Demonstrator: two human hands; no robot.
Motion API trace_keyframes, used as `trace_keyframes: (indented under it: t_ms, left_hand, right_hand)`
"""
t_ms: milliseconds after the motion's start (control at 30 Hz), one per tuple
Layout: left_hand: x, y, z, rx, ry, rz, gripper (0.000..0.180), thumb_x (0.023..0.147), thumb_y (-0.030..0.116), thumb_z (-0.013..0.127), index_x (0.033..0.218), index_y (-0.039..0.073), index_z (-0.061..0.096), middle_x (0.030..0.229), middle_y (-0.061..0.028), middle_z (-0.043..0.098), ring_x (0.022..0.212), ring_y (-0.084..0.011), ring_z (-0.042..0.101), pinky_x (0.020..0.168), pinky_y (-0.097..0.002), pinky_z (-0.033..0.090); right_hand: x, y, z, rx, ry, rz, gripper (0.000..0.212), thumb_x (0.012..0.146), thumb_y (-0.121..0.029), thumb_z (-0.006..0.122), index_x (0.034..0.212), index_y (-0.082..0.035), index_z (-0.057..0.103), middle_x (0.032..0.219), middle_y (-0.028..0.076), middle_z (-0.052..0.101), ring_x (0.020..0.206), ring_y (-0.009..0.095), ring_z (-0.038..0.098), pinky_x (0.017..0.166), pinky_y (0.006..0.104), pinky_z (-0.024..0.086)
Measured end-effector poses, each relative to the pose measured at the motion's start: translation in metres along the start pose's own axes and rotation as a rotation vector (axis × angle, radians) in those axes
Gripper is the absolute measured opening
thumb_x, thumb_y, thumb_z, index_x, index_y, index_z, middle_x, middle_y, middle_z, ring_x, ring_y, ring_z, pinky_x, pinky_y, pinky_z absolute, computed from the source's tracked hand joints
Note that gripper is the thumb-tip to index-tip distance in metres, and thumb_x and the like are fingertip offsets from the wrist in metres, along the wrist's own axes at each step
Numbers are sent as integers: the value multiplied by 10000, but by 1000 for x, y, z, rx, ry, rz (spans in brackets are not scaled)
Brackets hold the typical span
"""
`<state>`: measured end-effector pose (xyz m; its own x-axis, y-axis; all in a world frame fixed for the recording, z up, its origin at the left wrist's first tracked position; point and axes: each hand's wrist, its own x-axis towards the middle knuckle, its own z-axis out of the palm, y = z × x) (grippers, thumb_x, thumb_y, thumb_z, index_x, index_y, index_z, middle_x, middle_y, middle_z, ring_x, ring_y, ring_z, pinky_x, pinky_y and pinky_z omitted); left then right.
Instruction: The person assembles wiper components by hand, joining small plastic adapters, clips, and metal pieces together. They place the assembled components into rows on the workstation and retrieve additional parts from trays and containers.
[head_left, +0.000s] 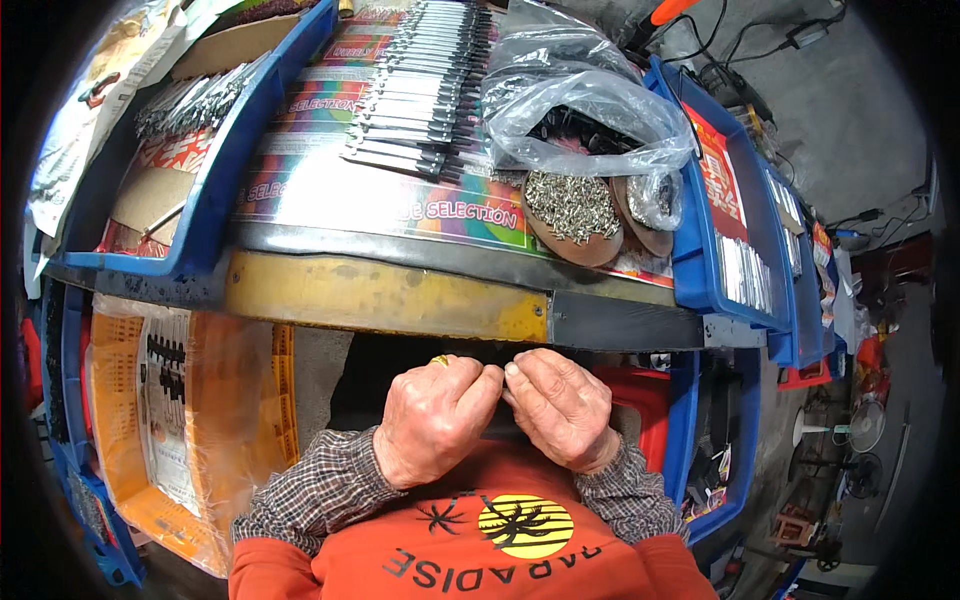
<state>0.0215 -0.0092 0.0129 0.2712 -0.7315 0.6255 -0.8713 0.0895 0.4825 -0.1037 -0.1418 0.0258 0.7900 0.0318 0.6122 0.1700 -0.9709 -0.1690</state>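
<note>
My left hand (437,415) and my right hand (562,408) are close together just below the table's front edge (390,295). Both are closed, thumbs and fingers pinched toward each other. Whatever sits between the fingertips is too small or hidden to name. Beyond them on the table lies a long row of slim silver-and-black sticks (415,100), side by side. To its right, a brown oval dish (592,250) holds a heap of small shiny metal pieces (572,207). Behind the dish slumps a clear plastic bag (560,80) with black pieces in it.
On the left, a blue tray (215,170) holds a bundle of thin sticks and cardboard. Blue trays (705,260) with flat silver packs line the right side. Below the table stand an orange crate (120,420) at left and a blue bin (740,470) at right.
</note>
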Motion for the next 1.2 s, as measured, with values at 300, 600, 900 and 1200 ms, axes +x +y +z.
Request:
trace_keyframes:
  t_ms: [300, 600, 900, 1200]
  left_hand:
    - [14, 0, -3, 25, 36, -4, 203, 697, 36, 657, 892, 15, 604, 731, -74, 563, 586, -213, 586, 501, -313, 481]
    - [18, -3, -9, 33, 2, -68, 262, 675, 2, 720, 915, 28, 619, 758, -73, 593, 620, -240, 591, 537, -339, 467]
    - [17, -12, -9, 55, 19, -48, 221, 700, 29, 697, 890, 29, 586, 698, -71, 529, 582, -227, 572, 509, -336, 473]
    - [13, -9, -10, 14, -4, -95, 266, 657, -21, 711, 901, 30, 616, 740, -75, 584, 617, -241, 587, 530, -337, 459]
  right_hand:
    - [22, 14, -14, 149, 21, 101, 322, 658, -11, 750, 961, 22, 647, 886, 126, 635, 802, 298, 643, 687, 373, 549]
    - [46, 63, -20, -161, 71, 289, 271, 707, -22, 728, 966, -2, 650, 909, 124, 618, 893, 308, 573, 770, 406, 476]
    - [45, 72, -7, -268, -6, 345, 342, 690, -57, 752, 1015, -10, 658, 952, 116, 585, 922, 306, 534, 779, 403, 462]
    - [46, 74, -8, -205, 12, 339, 262, 693, -38, 739, 941, -22, 655, 910, 111, 588, 883, 306, 537, 769, 407, 449]
